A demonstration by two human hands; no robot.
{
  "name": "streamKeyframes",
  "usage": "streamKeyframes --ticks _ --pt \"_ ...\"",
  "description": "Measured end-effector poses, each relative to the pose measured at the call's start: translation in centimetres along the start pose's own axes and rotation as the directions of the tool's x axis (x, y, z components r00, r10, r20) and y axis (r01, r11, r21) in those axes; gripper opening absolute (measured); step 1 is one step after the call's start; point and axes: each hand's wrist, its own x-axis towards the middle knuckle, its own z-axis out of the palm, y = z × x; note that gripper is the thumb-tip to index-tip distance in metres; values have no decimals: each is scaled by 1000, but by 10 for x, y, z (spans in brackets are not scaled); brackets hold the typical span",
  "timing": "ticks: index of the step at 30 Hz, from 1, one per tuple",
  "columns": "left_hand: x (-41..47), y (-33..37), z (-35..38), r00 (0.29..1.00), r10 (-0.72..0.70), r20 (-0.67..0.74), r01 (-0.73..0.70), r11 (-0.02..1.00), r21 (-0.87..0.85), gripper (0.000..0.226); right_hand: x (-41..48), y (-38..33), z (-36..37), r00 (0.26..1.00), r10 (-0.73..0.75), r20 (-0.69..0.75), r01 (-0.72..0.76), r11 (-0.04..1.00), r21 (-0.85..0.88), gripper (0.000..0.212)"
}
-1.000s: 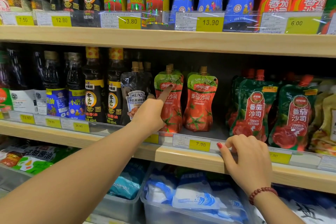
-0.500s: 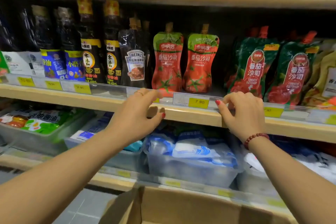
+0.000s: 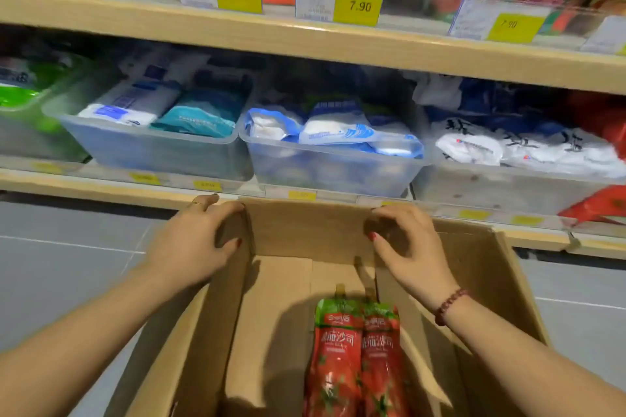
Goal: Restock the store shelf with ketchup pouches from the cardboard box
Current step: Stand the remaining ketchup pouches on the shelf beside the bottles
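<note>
Since a second ago: withdrawn from shelf edge (image 3: pixel 305 41), lowered to cardboard box (image 3: pixel 481 281). Left hand (image 3: pixel 193 247) draped on left flap, right hand (image 3: pixel 411 247) on far right corner; both apart, curled loosely, clamped on nothing. Two ketchup pouches (image 3: pixel 355 359) flat on box floor, below and between wrists. Likely next: pick-up. Bare floor left of pouches; walls close on right.

From where I sit, the cardboard box (image 3: pixel 281 332) is open at the top in the lower middle of the frame, its left floor bare, two ketchup pouches (image 3: pixel 355 359) filling the lower right. My left hand (image 3: pixel 193 244) and right hand (image 3: pixel 406 247) crowd the far corners. Clear bins (image 3: pixel 332 166) block the lower shelf in the middle of the frame; grey floor (image 3: pixel 67 264) at left lies open.
</note>
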Motion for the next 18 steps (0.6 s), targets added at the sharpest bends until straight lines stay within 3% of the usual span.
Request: streamKeyframes --ticks 3,5,7,12,18 --pt "-3 -5 16 999 -7 -54 2 995 -98 57 -38 28 28 951 256 172 -260 966 3 32" --pt "-3 -7 21 996 -5 -85 -8 987 -162 57 -53 43 43 900 333 282 -333 942 -51 40" --pt "-3 -7 26 994 -21 -105 -1 978 -208 56 -63 50 55 803 395 447 -366 918 -154 60" --pt "-5 -11 33 992 -51 -115 16 958 -286 53 -80 66 81 671 381 636 -73 888 -455 101" --pt "-7 -12 35 990 -77 -119 29 933 -359 52 -78 63 89 660 337 671 13 889 -459 99"
